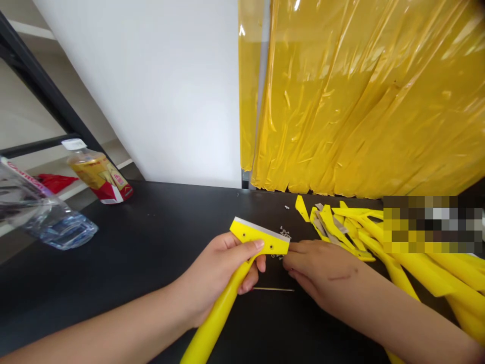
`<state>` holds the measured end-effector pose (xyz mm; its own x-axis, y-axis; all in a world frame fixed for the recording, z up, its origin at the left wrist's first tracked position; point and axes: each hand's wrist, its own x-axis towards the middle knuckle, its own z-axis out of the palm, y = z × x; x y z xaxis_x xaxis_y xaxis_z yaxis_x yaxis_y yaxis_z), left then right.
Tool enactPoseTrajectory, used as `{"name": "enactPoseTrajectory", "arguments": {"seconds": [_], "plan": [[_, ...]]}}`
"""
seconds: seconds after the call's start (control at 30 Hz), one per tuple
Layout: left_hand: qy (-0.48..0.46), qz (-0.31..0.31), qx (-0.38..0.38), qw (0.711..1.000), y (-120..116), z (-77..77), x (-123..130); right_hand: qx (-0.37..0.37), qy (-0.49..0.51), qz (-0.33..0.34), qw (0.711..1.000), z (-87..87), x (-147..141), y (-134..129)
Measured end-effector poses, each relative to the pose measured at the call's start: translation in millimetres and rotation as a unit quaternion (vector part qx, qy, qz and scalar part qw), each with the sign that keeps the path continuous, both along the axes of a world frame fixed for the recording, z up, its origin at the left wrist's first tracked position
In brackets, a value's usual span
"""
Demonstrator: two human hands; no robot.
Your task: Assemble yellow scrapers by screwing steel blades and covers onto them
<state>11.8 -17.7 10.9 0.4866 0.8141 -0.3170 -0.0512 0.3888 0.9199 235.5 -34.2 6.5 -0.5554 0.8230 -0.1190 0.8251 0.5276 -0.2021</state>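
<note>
Left hand (214, 275) clamped round glossy yellow plastic scraper (217, 318), held above bench (113, 283); thin steel blade (261, 228) along flat drilled head; right hand (322, 268) touching head's end; tiny metal screws (285, 232) scattered behind.

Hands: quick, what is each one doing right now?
Left hand: closed, holding a yellow plastic scraper by its handle.
Right hand: fingers touching the scraper's head; whether it holds anything cannot be told.

A pixelated patch (434, 225) hides some yellow scrapers (417, 268).
</note>
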Motion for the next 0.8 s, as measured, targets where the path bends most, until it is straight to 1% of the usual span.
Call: {"name": "enactPoseTrajectory", "arguments": {"seconds": [0.07,0.13,0.17,0.2,0.23,0.27,0.3,0.33,0.4,0.43,0.47,0.5,0.53,0.6,0.73,0.8], "plan": [[-0.010,-0.002,0.006,1.000,-1,-0.8,0,0.017,0.029,-0.001,0.999,-5.0,1,0],[-0.023,-0.004,0.011,1.000,-2,-1.2,0,0.029,0.083,-0.014,0.996,-7.3,3,0],[-0.031,-0.006,0.014,0.999,-2,-1.1,-1,0.022,0.117,-0.032,0.992,-6.6,4,-1],[-0.042,-0.010,0.016,0.999,-3,-0.6,-1,-0.001,0.155,-0.062,0.986,-4.4,4,-1],[-0.056,-0.015,0.016,0.998,-5,0.1,-2,-0.041,0.201,-0.100,0.974,-1.2,4,-1],[-0.073,-0.023,0.016,0.997,-6,1.1,-2,-0.092,0.255,-0.138,0.953,2.9,3,-2],[-0.090,-0.033,0.016,0.995,-8,2.2,-3,-0.151,0.319,-0.169,0.920,7.1,2,-3],[-0.106,-0.042,0.015,0.993,-9,3.4,-3,-0.212,0.391,-0.189,0.875,11.0,0,-4],[-0.131,-0.059,0.017,0.990,-12,5.6,-4,-0.326,0.530,-0.191,0.759,16.5,-5,-7],[-0.138,-0.068,0.020,0.988,-13,6.3,-4,-0.372,0.580,-0.184,0.701,17.8,-8,-9],[-0.143,-0.075,0.025,0.987,-14,6.9,-4,-0.409,0.614,-0.180,0.650,18.3,-10,-11],[-0.147,-0.079,0.028,0.986,-15,7.3,-4,-0.437,0.635,-0.177,0.612,18.2,-12,-12],[-0.150,-0.082,0.032,0.985,-15,7.6,-4,-0.454,0.647,-0.175,0.587,17.7,-13,-14],[-0.148,-0.080,0.040,0.985,-13,7.9,-3,-0.468,0.663,-0.170,0.560,16.2,-14,-15],[-0.132,-0.045,0.057,0.989,-9,8.6,-5,-0.466,0.691,-0.160,0.529,13.8,-10,-14],[-0.121,-0.029,0.066,0.990,-7,8.6,-6,-0.462,0.702,-0.155,0.519,13.5,-8,-14]]}}
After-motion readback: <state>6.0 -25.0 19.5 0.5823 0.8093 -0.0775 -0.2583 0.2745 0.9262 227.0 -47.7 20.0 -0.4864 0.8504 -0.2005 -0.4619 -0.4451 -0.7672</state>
